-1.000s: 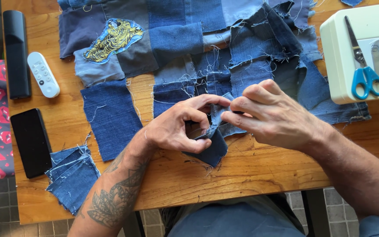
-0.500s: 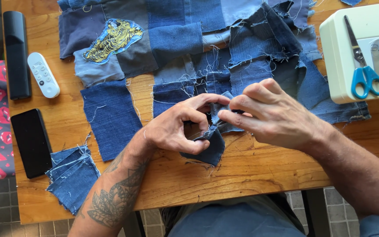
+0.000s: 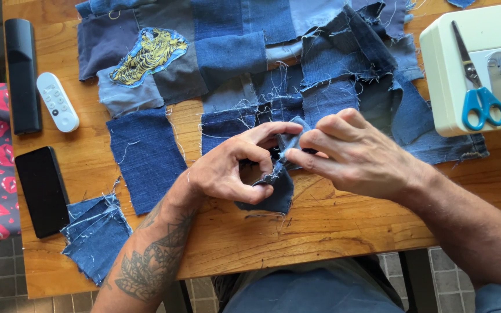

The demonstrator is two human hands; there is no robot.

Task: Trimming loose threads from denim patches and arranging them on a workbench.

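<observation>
Denim scrap (image 3: 271,191) is sitting at the table (image 3: 331,232) edge — left hand (image 3: 227,174) and right hand (image 3: 355,153) are both pinching its folded top. Probably soft, floppy, fraying — best gripping by the fold.

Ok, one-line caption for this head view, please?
Left hand and right hand pinch a small denim piece at the edge of a denim patchwork on a wooden table.

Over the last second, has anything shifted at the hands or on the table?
Barely. Both the left hand and right hand keep pinching the same small denim piece, fingers only slightly readjusted. The patchwork, scissors, phone and remotes stayed put.
</observation>
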